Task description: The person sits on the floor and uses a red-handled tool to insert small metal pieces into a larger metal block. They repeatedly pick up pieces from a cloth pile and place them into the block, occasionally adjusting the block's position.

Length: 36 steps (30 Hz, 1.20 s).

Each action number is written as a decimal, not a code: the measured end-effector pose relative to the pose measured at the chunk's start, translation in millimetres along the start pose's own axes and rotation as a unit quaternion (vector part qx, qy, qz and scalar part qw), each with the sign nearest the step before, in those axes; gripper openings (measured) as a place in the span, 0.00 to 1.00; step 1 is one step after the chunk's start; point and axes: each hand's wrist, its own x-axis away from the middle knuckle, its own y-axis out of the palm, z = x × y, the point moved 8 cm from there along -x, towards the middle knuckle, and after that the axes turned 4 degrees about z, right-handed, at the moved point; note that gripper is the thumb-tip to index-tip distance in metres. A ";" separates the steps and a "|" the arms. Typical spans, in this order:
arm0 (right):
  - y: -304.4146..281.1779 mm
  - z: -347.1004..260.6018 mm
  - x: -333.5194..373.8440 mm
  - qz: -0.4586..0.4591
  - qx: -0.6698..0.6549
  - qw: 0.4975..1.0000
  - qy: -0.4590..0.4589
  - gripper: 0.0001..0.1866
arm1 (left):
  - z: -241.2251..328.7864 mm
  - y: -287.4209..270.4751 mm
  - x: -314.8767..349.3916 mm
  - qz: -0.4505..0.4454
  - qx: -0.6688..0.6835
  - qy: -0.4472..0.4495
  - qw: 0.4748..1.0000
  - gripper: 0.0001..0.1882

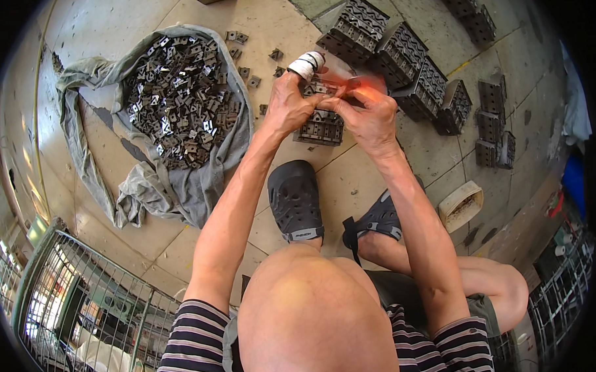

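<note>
Head view: left hand (288, 102) and right hand (372, 114) brought together at upper centre of the frame, directly over a stacked block of small punched metal brackets (319, 128) standing on the tiled floor (336, 165). Left grip bent in over the block, with a white wrapping (306, 65) bound in dark bands around one finger. Right grip with thumb and forefinger bent inward, toward the left thumb; under a red-orange glare, impossible to tell how far closed, or on what. Same doubt for the left.

At left of the frame, a heap of loose brackets (177, 101) on a bunched grey cloth (150, 194); a few stray brackets (255, 81) between heap and block. At upper right, a row of similar blocks (402, 54), near the right hand.

Judging from the pose, fine fingertip work at the block's top. Best to steady the block with the left, pinch lightly with the right, and line up any piece square to its neighbours before pressing. Better to press straight down than sideways, for fear of toppling the stack. Mind the metal edges, especially beside the wrapped finger.
</note>
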 end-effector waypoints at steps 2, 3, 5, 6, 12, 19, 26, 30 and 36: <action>0.7 3.1 0.1 -0.004 -0.021 1.000 0.018 0.08 | 0.6 0.0 -1.2 0.009 -0.042 -0.002 0.999 0.29; 2.3 4.1 0.3 -0.008 -0.051 0.998 0.023 0.08 | 3.9 -1.3 -0.8 0.019 -0.023 0.010 1.000 0.29; 4.2 6.6 0.6 -0.007 -0.084 0.996 0.028 0.09 | 3.6 -2.2 0.8 0.025 0.001 -0.009 1.000 0.27; 4.6 7.5 0.4 -0.002 -0.089 0.996 0.027 0.09 | 3.4 -1.2 0.9 0.015 -0.004 -0.015 1.000 0.27; 1.2 6.4 -3.6 -0.007 -0.047 0.999 0.014 0.09 | 2.1 2.1 -0.9 0.008 0.006 0.007 1.000 0.27; 3.7 4.7 -7.5 -0.097 -0.085 0.991 0.032 0.07 | -2.1 3.8 1.9 0.018 -0.028 0.006 0.999 0.29; -50.9 -52.3 -48.2 -0.072 0.211 0.943 -0.246 0.15 | -7.7 4.1 18.0 0.039 0.039 -0.019 0.998 0.39; -46.9 -98.3 -45.3 -0.176 0.241 0.837 -0.459 0.14 | -5.7 7.5 37.6 0.086 0.070 -0.003 0.994 0.35; -15.6 -107.0 -44.9 -0.299 0.384 0.740 -0.464 0.05 | -13.7 15.2 44.7 0.107 0.150 0.016 0.983 0.38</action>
